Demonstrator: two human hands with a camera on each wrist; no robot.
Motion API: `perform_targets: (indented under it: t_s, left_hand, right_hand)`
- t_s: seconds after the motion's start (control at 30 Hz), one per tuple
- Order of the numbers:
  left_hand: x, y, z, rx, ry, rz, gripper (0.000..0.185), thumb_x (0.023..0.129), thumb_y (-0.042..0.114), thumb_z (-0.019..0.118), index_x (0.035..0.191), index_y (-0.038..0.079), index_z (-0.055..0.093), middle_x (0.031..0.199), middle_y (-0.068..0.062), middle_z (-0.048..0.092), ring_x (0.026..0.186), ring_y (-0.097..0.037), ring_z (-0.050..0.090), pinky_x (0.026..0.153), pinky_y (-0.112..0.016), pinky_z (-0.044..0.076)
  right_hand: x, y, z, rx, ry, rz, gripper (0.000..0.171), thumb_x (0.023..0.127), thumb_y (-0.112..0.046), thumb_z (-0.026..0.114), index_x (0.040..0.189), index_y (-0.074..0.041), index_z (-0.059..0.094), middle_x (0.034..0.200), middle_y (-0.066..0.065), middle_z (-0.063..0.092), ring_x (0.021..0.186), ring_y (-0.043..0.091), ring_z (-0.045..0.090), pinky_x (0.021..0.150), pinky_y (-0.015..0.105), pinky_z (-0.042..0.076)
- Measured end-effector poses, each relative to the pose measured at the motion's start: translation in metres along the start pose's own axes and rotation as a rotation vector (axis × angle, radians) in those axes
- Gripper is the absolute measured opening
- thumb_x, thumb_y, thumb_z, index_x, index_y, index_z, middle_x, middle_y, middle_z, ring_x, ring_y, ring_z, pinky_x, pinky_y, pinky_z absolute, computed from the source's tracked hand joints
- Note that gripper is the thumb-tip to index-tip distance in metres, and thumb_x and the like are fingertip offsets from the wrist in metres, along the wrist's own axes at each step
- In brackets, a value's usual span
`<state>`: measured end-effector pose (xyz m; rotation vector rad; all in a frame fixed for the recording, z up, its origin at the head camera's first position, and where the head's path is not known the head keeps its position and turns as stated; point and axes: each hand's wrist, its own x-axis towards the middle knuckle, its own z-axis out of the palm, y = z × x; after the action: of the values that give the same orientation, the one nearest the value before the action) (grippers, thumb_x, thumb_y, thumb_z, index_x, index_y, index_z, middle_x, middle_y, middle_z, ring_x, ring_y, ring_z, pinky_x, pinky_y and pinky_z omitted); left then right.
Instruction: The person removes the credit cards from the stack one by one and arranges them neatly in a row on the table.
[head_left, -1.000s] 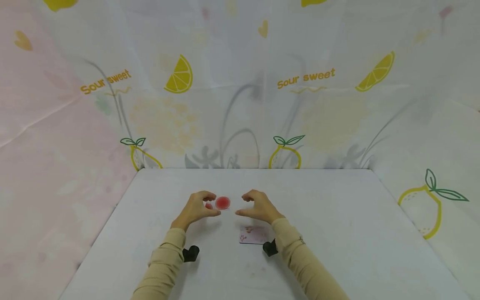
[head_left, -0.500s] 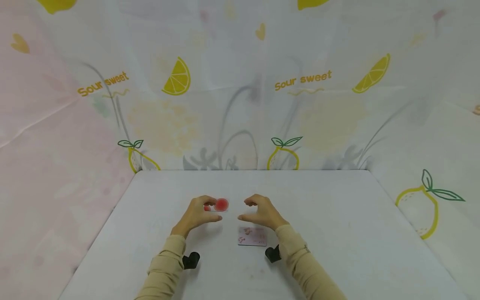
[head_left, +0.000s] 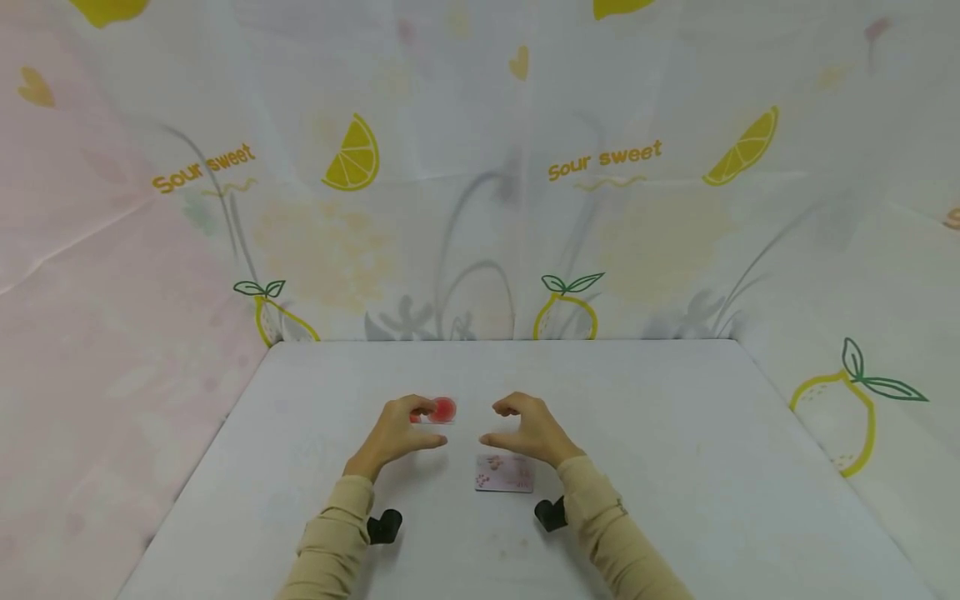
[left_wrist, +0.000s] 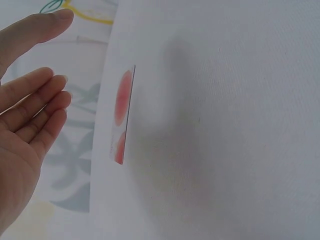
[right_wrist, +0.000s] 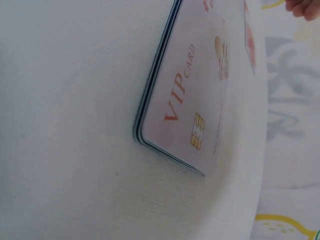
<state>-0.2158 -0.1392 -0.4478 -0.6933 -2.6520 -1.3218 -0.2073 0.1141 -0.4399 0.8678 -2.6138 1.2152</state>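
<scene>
Head view: nearest, a stack of pale pink rectangular VIP cards [head_left: 504,473] lies flat on the white table [head_left: 637,433]; just beyond, the bare right hand [head_left: 532,427] and bare left hand [head_left: 395,429] face each other, thumbs well clear of curved fingers, both holding nothing; behind the left hand, a white red-circled card [head_left: 444,409] (partly hidden); farthest, lemon-printed cloth [head_left: 675,250].

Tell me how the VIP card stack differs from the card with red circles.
The VIP card stack bears lettering and a gold chip; the red-circle card shows red round patches. The stack shows several layered edges, while the red-circle card shows one thin edge. In the head view, the stack lies nearer the person; the red-circle card lies farther away, partly hidden by the left hand. Both lie flat on the white table.
</scene>
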Motion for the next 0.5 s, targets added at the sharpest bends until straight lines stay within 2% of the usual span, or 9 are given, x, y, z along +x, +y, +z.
perform_targets:
  t_s: [0.2, 0.5]
  left_hand:
    - [-0.0008, -0.0017, 0.0025, 0.029, 0.005, 0.008, 0.047, 0.063, 0.015, 0.085, 0.099, -0.009, 0.065, 0.098, -0.018, 0.067, 0.090, -0.031, 0.061, 0.080, -0.048, 0.050]
    - [-0.0047, -0.0011, 0.0076, 0.016, 0.005, 0.015, 0.047, 0.062, 0.015, 0.086, 0.098, -0.006, 0.065, 0.095, -0.015, 0.066, 0.091, -0.030, 0.061, 0.083, -0.047, 0.049]
  right_hand:
    - [-0.0029, -0.0005, -0.0012, -0.002, 0.008, -0.008, 0.047, 0.072, -0.024, 0.082, 0.102, 0.007, 0.064, 0.099, 0.019, 0.066, 0.092, 0.028, 0.062, 0.082, 0.042, 0.051]
    - [-0.0087, -0.0013, -0.0027, 0.012, 0.002, 0.013, 0.048, 0.071, -0.024, 0.082, 0.102, 0.007, 0.064, 0.099, 0.020, 0.066, 0.092, 0.030, 0.062, 0.083, 0.047, 0.050]
